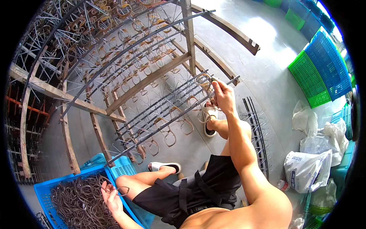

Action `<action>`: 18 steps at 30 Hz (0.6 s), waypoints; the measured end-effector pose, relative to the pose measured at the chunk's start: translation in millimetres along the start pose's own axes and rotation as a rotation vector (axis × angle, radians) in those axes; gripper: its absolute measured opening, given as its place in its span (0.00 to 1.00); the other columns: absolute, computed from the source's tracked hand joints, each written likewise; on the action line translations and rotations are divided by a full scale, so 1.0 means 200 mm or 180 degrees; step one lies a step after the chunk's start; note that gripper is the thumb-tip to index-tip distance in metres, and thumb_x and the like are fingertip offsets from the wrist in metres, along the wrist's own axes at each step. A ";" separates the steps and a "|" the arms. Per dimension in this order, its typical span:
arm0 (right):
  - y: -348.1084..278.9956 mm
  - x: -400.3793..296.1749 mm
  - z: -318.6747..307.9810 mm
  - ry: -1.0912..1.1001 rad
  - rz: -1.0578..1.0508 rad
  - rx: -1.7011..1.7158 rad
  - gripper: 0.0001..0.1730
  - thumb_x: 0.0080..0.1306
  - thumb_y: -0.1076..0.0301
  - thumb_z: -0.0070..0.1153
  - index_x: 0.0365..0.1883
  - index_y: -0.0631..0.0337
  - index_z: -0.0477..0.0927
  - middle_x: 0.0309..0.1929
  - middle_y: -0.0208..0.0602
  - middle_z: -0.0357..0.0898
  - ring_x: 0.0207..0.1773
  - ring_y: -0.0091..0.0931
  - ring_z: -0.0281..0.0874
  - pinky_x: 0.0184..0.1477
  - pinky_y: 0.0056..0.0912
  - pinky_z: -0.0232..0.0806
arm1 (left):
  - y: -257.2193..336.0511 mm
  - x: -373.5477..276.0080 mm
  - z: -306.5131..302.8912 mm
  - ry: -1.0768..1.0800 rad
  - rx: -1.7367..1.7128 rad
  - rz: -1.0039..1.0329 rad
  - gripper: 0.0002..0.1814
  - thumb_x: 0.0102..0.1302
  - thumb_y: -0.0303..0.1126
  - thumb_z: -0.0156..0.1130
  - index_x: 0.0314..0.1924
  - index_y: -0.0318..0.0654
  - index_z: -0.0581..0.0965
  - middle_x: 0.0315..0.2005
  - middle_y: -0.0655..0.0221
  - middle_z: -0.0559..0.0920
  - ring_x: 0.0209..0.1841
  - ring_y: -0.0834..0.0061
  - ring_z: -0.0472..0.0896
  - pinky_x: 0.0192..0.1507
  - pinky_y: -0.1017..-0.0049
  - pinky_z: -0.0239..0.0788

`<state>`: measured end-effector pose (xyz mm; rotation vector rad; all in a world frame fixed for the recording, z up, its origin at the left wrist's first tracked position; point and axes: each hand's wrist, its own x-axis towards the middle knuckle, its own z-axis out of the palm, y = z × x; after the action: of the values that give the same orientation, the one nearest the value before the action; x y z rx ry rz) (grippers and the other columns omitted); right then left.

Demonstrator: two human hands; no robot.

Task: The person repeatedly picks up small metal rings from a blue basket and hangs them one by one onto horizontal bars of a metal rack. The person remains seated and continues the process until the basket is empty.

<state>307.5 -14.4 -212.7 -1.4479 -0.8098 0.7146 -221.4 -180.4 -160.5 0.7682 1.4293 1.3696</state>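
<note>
My left hand (112, 198) pinches a dark eyeglass frame (123, 190) above a blue plastic basket (107, 171). Heaped inside that basket are many brown-black eyeglass frames (77, 200). Out in front, my right hand (224, 96) has its fingers closed on a pale brown eyeglass frame (203, 76), close to the right end of a dark metal rod (183, 116); the fingers partly hide the grip. From the prongs of this rod hang several more brown frames (168, 137), spaced along its length.
A wooden rack (151, 83) carries further pronged rods loaded with tan frames at upper left. Bare pronged rods (256, 137) lie on the floor beside my right leg. Green and blue crates (310, 77), a white plastic bag (306, 171) and a bottle (282, 185) stand to the right.
</note>
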 end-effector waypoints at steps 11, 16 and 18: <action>-0.01 -0.01 0.03 0.0336 -0.0275 -0.0345 0.14 0.67 0.62 0.52 0.40 0.64 0.80 0.20 0.28 0.75 0.23 0.16 0.67 0.27 0.22 0.62 | -0.03 -0.08 0.19 -0.0207 -0.0134 0.0182 0.26 0.58 0.23 0.60 0.57 0.35 0.64 0.42 0.66 0.76 0.39 0.78 0.75 0.38 0.79 0.68; -0.03 0.02 -0.01 -0.0188 0.0445 0.1059 0.13 0.68 0.60 0.50 0.39 0.61 0.78 0.16 0.20 0.64 0.14 0.12 0.56 0.15 0.16 0.48 | -0.04 -0.16 0.28 -0.0447 -0.0333 0.0060 0.25 0.57 0.26 0.64 0.54 0.33 0.67 0.37 0.70 0.77 0.28 0.87 0.72 0.25 0.88 0.62; -0.03 0.00 0.01 -0.0005 0.0548 0.1013 0.13 0.69 0.59 0.49 0.33 0.59 0.77 0.16 0.20 0.64 0.15 0.13 0.58 0.16 0.15 0.52 | -0.03 -0.18 0.35 -0.0571 -0.0425 -0.0086 0.20 0.59 0.25 0.62 0.50 0.31 0.70 0.33 0.72 0.76 0.25 0.88 0.71 0.22 0.89 0.61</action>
<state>304.6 -13.7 -205.9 -1.2364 -0.5468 0.9308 -143.1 -188.6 -151.0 0.7618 1.1926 1.3262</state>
